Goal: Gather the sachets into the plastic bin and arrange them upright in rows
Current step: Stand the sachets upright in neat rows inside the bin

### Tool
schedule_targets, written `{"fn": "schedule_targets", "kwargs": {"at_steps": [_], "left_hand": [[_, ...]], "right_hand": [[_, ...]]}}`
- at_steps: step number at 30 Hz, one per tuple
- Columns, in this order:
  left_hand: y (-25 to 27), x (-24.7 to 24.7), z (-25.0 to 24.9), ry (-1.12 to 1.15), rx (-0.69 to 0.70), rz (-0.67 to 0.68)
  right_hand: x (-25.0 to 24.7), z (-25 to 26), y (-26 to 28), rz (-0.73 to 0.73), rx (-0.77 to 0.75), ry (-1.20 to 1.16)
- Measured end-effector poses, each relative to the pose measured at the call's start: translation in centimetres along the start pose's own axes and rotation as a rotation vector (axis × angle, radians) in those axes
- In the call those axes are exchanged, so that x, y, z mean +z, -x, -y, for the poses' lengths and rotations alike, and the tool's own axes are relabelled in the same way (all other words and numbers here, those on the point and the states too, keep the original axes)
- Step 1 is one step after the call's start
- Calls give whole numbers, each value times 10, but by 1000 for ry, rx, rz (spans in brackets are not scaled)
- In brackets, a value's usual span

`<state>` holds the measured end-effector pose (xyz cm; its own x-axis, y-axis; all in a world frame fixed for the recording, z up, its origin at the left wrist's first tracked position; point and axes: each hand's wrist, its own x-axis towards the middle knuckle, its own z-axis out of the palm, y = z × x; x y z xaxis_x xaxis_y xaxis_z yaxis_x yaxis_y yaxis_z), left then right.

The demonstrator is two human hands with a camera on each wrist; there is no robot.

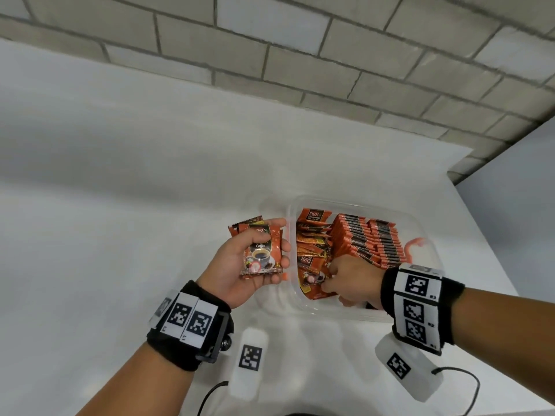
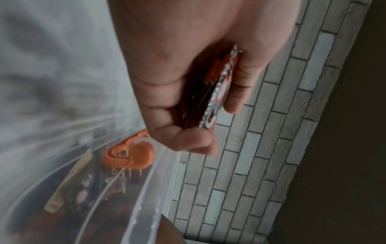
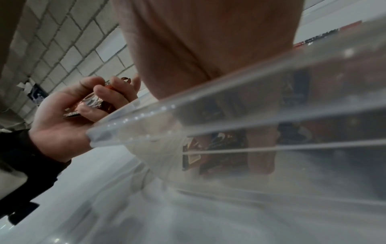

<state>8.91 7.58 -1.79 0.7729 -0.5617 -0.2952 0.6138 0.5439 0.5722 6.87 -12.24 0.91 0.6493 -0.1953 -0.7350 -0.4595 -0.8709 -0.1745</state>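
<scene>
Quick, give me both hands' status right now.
Left hand: grips a small stack of sachets beside the plastic bin.
Right hand: down in the bin among loose sachets; whether it grips one cannot be told.

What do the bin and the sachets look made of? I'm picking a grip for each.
Plastic bin: clear, smooth, seemingly rigid plastic; the contents show through its ribbed wall. Sachets: probably thin, glossy printed foil or film; the ones in the left hand show crimped, silvery edges in the left wrist view.
</scene>
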Motion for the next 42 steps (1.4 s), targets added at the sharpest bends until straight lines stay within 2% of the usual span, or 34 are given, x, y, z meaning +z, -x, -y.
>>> {"fn": "schedule_targets", "kwargs": {"at_steps": [3, 7, 11, 16, 20, 23, 32, 42], "left_hand": [[-1, -2, 0, 14, -4, 23], [-1, -3, -1, 5, -24, 23], [-3, -2, -4, -36, -47, 27], [-5, -1, -6, -78, -58, 42], [-6, -2, -7, -94, -61, 37], [-6, -1, -7, -92, -62, 42], [-6, -2, -6, -62, -57, 29], [-5, -3, -6, -55, -73, 18]], "right_hand": [[0, 0, -5, 6, -5, -85], [6, 2, -6, -27, 118, -302], [7, 2, -9, -50, 160, -457], [7, 1, -11, 7, 223, -609], [5, -1, -10, 51, 208, -699], [6, -2, -10, 72, 191, -668], [10, 11, -9, 5, 205, -434], [9, 18, -12, 28, 285, -440]]}}
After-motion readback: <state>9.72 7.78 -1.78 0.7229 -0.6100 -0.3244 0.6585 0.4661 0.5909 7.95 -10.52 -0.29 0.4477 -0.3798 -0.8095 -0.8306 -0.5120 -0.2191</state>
